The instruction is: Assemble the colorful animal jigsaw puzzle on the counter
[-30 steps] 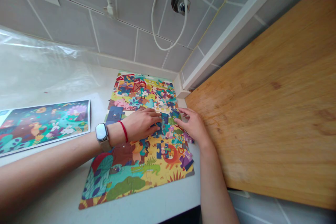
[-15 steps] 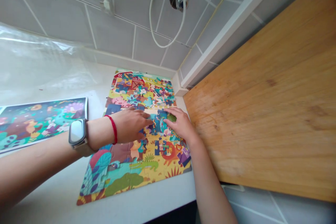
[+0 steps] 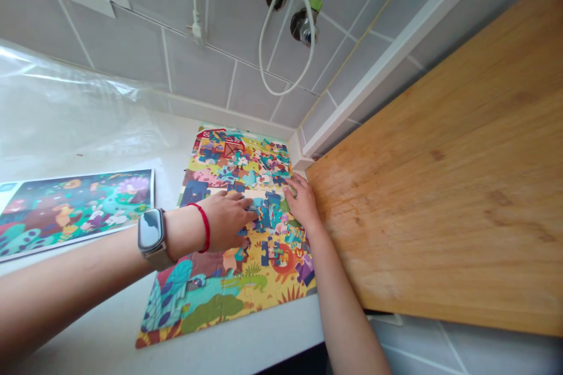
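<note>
A colourful animal jigsaw puzzle (image 3: 211, 304) lies on the white counter, with its lower part joined and loose pieces spread over the middle and upper part. My left hand (image 3: 226, 220), with a red cord and a watch at the wrist, rests palm down over the middle pieces, fingers apart. Its fingertips reach a group of joined blue pieces (image 3: 266, 211). At the puzzle's right edge is my right hand (image 3: 302, 202), thumb and fingers apart. Its index fingertip is close to a dark blue piece (image 3: 280, 179); whether they touch is unclear.
A printed picture sheet (image 3: 79, 208) lies left of the puzzle. Clear plastic sheeting (image 3: 65, 99) covers the back left of the counter. A wooden board (image 3: 440, 187) stands close along the right side. A white cable (image 3: 264, 64) hangs before the tiled wall.
My right hand has moved slightly up along the puzzle's edge, towards the dark blue piece. My left hand stays over the middle pieces. The camera view has shifted a little.
</note>
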`<state>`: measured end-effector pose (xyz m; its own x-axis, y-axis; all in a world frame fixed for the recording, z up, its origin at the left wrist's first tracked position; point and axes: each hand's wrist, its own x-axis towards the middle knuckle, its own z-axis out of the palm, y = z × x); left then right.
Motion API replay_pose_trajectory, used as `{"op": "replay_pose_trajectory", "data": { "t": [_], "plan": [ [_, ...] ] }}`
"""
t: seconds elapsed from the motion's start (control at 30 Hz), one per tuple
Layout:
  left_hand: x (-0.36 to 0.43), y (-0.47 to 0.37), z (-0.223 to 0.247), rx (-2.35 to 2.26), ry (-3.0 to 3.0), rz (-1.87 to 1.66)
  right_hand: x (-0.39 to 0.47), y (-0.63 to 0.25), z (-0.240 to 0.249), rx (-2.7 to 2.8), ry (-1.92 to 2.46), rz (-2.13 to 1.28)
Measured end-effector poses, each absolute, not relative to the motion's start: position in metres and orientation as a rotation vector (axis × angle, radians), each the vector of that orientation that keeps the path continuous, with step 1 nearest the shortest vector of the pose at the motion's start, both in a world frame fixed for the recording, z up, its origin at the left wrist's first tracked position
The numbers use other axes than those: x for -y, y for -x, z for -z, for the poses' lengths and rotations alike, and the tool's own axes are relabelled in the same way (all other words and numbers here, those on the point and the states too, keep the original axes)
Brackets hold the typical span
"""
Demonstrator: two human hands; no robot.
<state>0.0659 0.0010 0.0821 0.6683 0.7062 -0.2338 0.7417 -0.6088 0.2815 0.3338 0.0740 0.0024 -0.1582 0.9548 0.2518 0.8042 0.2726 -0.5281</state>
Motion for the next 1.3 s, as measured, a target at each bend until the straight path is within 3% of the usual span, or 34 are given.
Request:
{"op": "replay_pose_trajectory", "data": {
  "t": [0.7, 1.0, 1.2, 1.3],
  "plan": [
    [-0.001, -0.063, -0.074, -1.127, -2.600, 0.142, -0.100, -0.331, -0.005, 1.802, 1.718, -0.256],
    [-0.001, -0.067, -0.086, -1.125, -2.602, 0.190, -0.076, -0.340, -0.027, 1.822, 1.497, -0.212],
    [-0.018, -0.058, -0.105, -1.622, -2.390, -0.161, -0.052, -0.315, -0.047, 2.005, 1.215, -0.252],
    [-0.037, -0.042, -0.109, -1.608, -2.297, -0.381, -0.039, -0.297, -0.052, 2.115, 1.063, -0.232]
  ]
}}
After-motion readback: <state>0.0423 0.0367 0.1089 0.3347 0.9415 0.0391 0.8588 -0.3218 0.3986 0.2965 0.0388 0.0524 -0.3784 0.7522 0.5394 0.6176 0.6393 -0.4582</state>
